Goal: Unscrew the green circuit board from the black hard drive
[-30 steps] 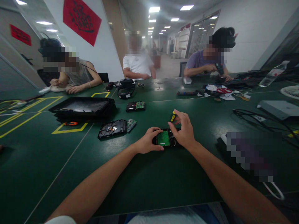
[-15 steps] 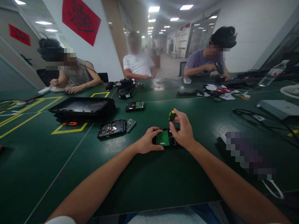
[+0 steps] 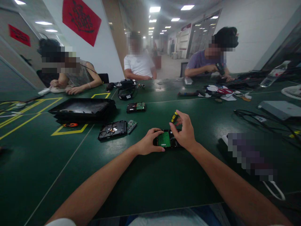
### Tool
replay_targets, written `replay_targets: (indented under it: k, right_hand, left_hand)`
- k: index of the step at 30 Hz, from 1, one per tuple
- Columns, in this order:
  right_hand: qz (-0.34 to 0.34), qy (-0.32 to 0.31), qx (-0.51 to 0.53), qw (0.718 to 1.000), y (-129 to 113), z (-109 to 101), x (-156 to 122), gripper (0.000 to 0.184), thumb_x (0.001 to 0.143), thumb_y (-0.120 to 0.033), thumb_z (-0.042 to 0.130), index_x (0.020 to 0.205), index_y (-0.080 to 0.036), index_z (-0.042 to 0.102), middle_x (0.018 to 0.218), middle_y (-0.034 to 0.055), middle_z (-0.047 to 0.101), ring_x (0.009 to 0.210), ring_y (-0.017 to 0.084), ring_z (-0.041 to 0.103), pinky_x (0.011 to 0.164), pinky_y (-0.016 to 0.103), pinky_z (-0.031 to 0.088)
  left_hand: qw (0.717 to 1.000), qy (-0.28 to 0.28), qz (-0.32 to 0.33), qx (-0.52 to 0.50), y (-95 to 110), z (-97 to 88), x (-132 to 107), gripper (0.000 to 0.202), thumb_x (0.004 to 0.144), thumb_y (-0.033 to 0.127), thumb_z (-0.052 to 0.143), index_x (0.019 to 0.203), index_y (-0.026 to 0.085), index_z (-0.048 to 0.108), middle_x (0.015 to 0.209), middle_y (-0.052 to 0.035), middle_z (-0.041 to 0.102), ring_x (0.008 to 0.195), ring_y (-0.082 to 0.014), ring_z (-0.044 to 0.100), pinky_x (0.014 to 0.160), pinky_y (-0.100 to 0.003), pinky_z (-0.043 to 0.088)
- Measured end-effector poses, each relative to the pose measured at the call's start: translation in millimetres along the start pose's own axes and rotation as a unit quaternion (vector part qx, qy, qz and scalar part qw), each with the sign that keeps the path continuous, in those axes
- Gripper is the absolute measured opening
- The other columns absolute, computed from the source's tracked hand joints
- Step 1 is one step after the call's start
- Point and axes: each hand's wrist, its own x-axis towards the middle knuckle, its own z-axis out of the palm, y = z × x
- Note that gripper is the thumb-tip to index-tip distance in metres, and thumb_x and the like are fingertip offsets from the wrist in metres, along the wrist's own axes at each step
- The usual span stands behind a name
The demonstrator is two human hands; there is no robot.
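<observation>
A black hard drive with a green circuit board (image 3: 164,139) on its upper face lies on the green table in front of me. My left hand (image 3: 150,142) grips its left end, thumb along the near edge and fingers over the far edge. Between the thumb and fingers of my right hand (image 3: 184,131) is a screwdriver with a yellow and black handle (image 3: 174,117). It stands tilted above the right part of the drive; the contact of its tip is too small to make out.
Left of the drive lie another hard drive (image 3: 113,130), a loose circuit board (image 3: 132,126) and a third drive (image 3: 136,107). Stacked black trays (image 3: 82,108) stand farther left. A blurred-out long object (image 3: 251,157) and black cables (image 3: 256,121) lie right. Several people sit across the table.
The screwdriver's handle has turned and leans a little more to the right in my right hand. My left hand and the hard drive have stayed in place.
</observation>
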Motion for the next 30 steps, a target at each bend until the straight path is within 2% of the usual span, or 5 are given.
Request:
replay_targets:
  k: [7,12,18,23,30]
  right_hand:
    - [0.001,-0.017,0.017,1.0,-0.7,-0.2,-0.1,0.066,0.097,-0.021,0.06,0.157,-0.033,0.035,0.136,0.0117,0.054,0.095,0.021,0.067,0.089,0.047,0.062]
    - [-0.001,-0.01,0.001,1.0,0.2,-1.2,0.6,0.066,0.096,-0.025,0.064,0.155,-0.034,0.037,0.133,0.0107,0.055,0.091,0.022,0.066,0.08,0.045,0.065]
    - [0.0,-0.029,0.011,1.0,-1.3,-2.4,1.0,0.065,0.099,-0.022,0.057,0.158,-0.035,0.034,0.137,0.0108,0.054,0.103,0.024,0.066,0.09,0.048,0.063]
    - [-0.001,-0.011,-0.003,1.0,-0.5,-3.0,1.0,0.066,0.096,-0.025,0.065,0.156,-0.035,0.037,0.134,0.0108,0.054,0.094,0.023,0.066,0.082,0.046,0.065]
    - [-0.002,-0.021,0.01,1.0,-1.4,-1.5,0.8,0.067,0.097,-0.02,0.061,0.157,-0.035,0.036,0.136,0.0108,0.053,0.098,0.023,0.067,0.087,0.046,0.064]
  left_hand:
    - [1.0,-0.003,-0.003,0.0,-2.8,0.7,0.2,0.093,0.073,0.054,0.088,0.152,0.024,0.048,0.151,-0.0148,0.042,0.143,-0.0378,0.041,0.123,-0.054,0.035]
    - [1.0,-0.004,-0.007,0.001,-2.7,0.8,0.0,0.092,0.074,0.054,0.087,0.152,0.024,0.048,0.151,-0.0148,0.041,0.143,-0.0373,0.041,0.123,-0.054,0.035]
    - [1.0,0.0,-0.007,-0.002,-0.2,0.0,-0.3,0.093,0.073,0.053,0.088,0.151,0.024,0.048,0.151,-0.0143,0.042,0.143,-0.0378,0.041,0.123,-0.055,0.035]
    - [1.0,-0.003,-0.01,-0.006,0.8,-0.7,-0.5,0.092,0.072,0.053,0.088,0.151,0.026,0.049,0.152,-0.0137,0.042,0.143,-0.0384,0.042,0.123,-0.056,0.035]
    - [1.0,-0.001,-0.008,0.001,-0.7,0.7,0.1,0.092,0.072,0.053,0.088,0.151,0.025,0.05,0.151,-0.0139,0.042,0.143,-0.0378,0.042,0.123,-0.056,0.035]
